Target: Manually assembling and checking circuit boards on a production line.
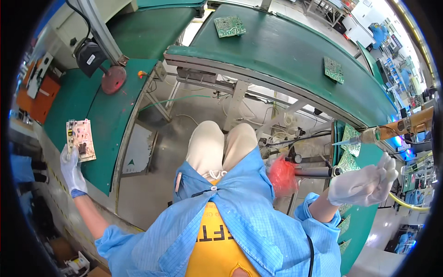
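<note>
My left hand (73, 171), in a white glove, grips the lower left edge of a circuit board (81, 141) over the green bench at left. The board's pale, component-covered face is up, with dark and yellow parts on it. My right hand (363, 183), also white-gloved, is raised at the right with its fingers loosely bent and nothing visible in it. Just above it, a tan tool with a pale blue pointed tip (348, 142) reaches in from the right. Several green circuit boards (347, 162) lie on the green surface behind and below this hand.
A green conveyor belt (277, 44) crosses ahead, carrying two circuit boards (229, 27). A lamp-like black fixture (91, 57) and round red base (113, 79) stand at the left bench (117, 115). A red plastic bag (282, 177) hangs by my right knee. People work at far right.
</note>
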`<state>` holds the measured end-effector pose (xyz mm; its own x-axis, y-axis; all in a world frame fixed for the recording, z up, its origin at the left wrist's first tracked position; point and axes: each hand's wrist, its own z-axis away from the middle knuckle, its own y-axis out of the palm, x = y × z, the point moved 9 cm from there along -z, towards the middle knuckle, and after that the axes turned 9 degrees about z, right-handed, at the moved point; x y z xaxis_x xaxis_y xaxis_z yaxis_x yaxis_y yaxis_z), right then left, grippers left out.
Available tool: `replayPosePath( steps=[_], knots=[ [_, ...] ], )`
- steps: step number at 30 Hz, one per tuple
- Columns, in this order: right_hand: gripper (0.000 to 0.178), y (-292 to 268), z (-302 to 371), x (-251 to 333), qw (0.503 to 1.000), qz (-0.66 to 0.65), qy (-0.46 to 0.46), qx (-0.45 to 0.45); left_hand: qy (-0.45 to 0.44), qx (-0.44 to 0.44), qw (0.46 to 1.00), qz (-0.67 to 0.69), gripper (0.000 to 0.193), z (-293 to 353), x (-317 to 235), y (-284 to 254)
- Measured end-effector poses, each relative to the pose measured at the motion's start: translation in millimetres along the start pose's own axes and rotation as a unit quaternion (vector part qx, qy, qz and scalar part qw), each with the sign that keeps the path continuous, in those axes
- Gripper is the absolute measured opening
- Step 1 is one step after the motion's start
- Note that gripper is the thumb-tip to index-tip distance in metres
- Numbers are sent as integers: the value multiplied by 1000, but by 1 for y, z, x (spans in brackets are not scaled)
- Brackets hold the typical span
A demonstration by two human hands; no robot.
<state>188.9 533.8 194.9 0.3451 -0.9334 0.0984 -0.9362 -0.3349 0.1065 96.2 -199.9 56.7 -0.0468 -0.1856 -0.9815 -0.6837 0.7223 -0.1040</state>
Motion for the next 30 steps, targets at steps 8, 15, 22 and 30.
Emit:
replayPosePath(
  steps=[8, 15, 22, 30],
  knots=[
    [21, 174, 6, 76, 971, 0, 24, 239, -89, 34, 974, 204, 36, -3, 24, 45],
    [83, 482, 133, 36, 807, 165, 64, 563, -38, -54, 975, 213, 36, 11, 9, 55],
    [90, 554, 184, -5, 660, 185, 26, 728, -50, -35, 951, 304, 35, 7, 24, 57],
    [66, 571, 192, -15, 760, -9, 92, 643, -86, -77, 926, 359, 38, 9, 28, 48]
  ],
)
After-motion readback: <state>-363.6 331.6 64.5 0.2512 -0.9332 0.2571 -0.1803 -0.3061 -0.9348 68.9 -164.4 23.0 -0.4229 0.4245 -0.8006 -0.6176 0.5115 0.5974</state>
